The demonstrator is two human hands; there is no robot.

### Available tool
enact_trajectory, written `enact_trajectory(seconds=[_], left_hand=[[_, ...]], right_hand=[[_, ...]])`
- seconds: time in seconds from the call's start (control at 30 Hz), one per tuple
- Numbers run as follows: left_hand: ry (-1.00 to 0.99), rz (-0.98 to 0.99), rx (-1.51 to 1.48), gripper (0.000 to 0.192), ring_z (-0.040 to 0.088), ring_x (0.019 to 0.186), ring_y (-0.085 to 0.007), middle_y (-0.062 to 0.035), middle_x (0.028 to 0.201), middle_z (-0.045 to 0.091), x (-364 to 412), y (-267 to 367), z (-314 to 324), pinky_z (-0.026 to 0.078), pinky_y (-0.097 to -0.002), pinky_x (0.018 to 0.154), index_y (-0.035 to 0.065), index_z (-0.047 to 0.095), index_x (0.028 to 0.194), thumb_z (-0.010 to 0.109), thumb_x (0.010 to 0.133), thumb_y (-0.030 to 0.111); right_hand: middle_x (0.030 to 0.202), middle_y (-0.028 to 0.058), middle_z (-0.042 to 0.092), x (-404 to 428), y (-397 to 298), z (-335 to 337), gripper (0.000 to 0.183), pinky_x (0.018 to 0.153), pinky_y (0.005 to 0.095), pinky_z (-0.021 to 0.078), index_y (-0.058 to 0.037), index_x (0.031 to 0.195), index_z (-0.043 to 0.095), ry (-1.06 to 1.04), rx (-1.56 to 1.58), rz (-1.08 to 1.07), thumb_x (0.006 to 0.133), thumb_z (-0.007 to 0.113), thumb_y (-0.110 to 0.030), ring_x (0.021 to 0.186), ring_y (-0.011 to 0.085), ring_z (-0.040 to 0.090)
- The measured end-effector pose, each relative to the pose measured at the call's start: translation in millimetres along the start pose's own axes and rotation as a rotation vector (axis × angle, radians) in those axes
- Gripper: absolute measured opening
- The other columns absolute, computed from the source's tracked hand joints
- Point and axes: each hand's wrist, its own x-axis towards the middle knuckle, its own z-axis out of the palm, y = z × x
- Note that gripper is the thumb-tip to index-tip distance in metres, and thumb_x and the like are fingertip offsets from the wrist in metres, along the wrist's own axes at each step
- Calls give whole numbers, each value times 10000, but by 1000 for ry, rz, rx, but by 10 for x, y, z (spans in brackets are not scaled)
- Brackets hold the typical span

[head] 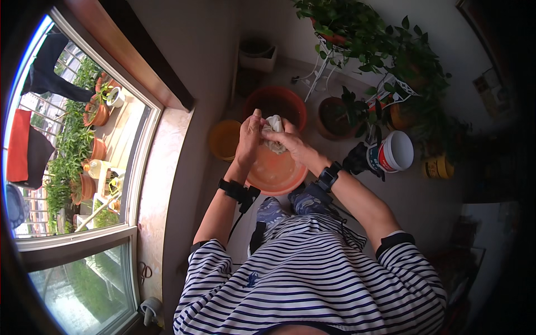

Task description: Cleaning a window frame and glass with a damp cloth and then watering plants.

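A crumpled whitish cloth [275,125] is bunched between my two hands. My left hand [252,133] presses against its left side with the thumb pointing up, and some of its fingers are hidden. From the right, my right hand [294,143] grips the same cloth, its thumb laid across the front. Both hands hang above an orange plastic basin [277,186], which looks to hold some liquid. Just behind them stands a darker red-orange tub [302,109] with a dark inside.
A yellow bucket [222,140] stands left of the basin. To the right are a potted plant [333,121], a white plastic pail [398,151] and a plant stand [317,77] with trailing leaves. Scissors [145,272] lie on the windowsill [153,209] at left.
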Motion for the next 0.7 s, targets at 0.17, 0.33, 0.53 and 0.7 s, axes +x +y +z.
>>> enact_trajectory(seconds=[0.17, 0.33, 0.53, 0.7], left_hand=[[16, 1, 167, 318, 456, 618, -57, 32, 711, 492, -75, 154, 92, 391, -198, 556, 84, 530, 872, 588, 905, 395], [-87, -35, 133, 204, 530, 700, -105, -21, 798, 545, -141, 199, 118, 464, -243, 655, 52, 514, 917, 600, 889, 234], [-43, -13, -217, 98, 583, 725, -129, -46, 821, 603, -109, 191, -212, 504, -262, 675, 35, 553, 852, 513, 817, -48], [-34, 28, -189, 101, 580, 737, -127, -41, 820, 597, -112, 206, -282, 507, -264, 686, 40, 551, 864, 501, 842, -44]], right_hand=[[900, -18, 606, 96, 87, -218, 197, 719, 239, 460, -69, 1014, 580, 23, 269, -22, 859, 629, -180, 815, 88, 584], [970, 20, 618, 155, 18, -282, 240, 753, 282, 485, -72, 1065, 580, 73, 179, -46, 888, 591, -234, 878, 125, 598], [1145, 117, 606, 130, -103, -673, 332, 941, 410, 451, -22, 1131, 562, -71, 630, 70, 884, 590, -242, 1070, 250, 576], [1117, 104, 618, 77, -131, -681, 319, 922, 394, 466, -27, 1114, 573, -68, 577, 87, 875, 607, -237, 1039, 235, 592]])
